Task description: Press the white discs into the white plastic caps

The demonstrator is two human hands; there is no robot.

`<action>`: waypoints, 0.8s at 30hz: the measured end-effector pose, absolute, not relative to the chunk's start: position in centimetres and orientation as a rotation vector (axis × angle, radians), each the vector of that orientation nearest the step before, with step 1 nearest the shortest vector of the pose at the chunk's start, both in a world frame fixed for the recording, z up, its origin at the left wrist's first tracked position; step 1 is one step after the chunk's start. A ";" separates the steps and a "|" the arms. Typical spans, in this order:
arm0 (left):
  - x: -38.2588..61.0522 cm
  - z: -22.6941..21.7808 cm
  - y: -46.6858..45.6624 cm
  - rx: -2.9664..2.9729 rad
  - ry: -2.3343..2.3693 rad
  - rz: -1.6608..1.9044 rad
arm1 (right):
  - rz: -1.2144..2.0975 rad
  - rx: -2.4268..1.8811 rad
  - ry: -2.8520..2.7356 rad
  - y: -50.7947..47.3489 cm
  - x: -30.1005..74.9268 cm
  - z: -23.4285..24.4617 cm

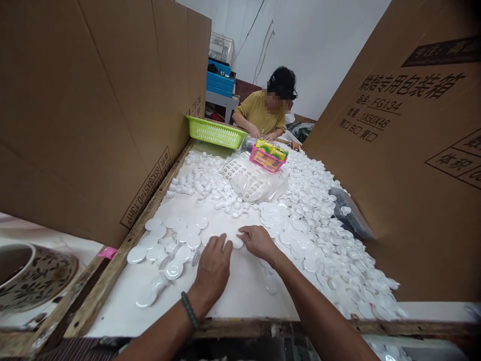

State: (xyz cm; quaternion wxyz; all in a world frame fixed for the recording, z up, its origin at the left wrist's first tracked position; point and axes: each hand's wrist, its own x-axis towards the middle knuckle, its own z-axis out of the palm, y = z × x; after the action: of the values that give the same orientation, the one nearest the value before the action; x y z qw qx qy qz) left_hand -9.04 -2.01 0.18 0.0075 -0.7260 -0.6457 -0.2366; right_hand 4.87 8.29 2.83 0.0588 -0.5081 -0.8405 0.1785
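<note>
My left hand (pixel 212 269), with a green bead bracelet on the wrist, lies on the white table top (pixel 240 296), fingers bent together against a small white round cap (pixel 237 243). My right hand (pixel 258 241) meets it from the right, its fingertips closed on the same cap. To the left lie several flat white discs (pixel 176 238) laid side by side. A large heap of white caps (pixel 323 235) spreads to the right and back. What else the fingers cover is hidden.
Tall cardboard boxes (pixel 93 110) wall in both sides. At the far end a person in a yellow top (pixel 263 113) works beside a green basket (pixel 215 132) and a pink basket (pixel 267 157). A clear plastic bag (pixel 251 180) lies mid-table. A patterned bowl (pixel 33 273) stands at left.
</note>
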 end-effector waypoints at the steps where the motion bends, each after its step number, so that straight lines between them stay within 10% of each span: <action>1: -8.5 0.0 -2.2 -2.333 -1.997 -0.758 | 0.496 -1.563 -2.539 8.6 4.6 3.0; 24: -8.3 -1.6 -1.3 -2.375 -2.427 -1.227 | 0.245 -1.071 -2.582 3.6 6.3 1.0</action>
State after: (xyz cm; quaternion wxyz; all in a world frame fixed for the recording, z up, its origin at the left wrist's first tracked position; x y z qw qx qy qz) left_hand -8.31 -1.26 -1.58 -0.2323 -0.6399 -0.6537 -0.3304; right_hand 6.31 3.62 1.01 0.1668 -0.3762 -0.9073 0.0862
